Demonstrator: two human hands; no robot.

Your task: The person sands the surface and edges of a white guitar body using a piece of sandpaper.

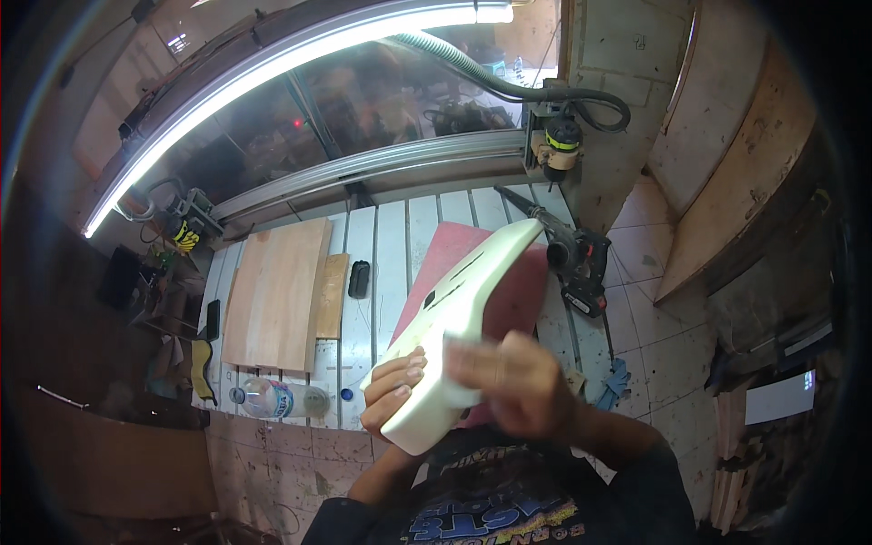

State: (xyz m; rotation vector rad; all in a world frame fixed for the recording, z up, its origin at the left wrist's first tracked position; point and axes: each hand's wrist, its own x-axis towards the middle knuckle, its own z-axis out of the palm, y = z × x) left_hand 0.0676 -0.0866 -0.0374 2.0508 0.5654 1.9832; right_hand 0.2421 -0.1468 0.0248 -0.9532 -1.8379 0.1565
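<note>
A cream-white guitar body (468, 313), smooth-edged with dark slots cut in its face, is held tilted up in front of me. My left hand (392, 395) is wrapped round its lower left edge, fingers over the face. At its right edge, my right hand (522, 386) is curled closed and smeared by motion. Something small and greyish seems to be at those fingertips, too blurred to name. Beneath the guitar body, a pink-red pad (520, 300) lies on the slatted table (363, 232), partly covered from view.
Left on the table lie a wooden board (277, 291), a black case (360, 279) and a plastic bottle (272, 398) on its side. A black cordless blower (577, 259) rests at the right edge, near a blue cloth (615, 381). A spindle motor (559, 145) hangs behind.
</note>
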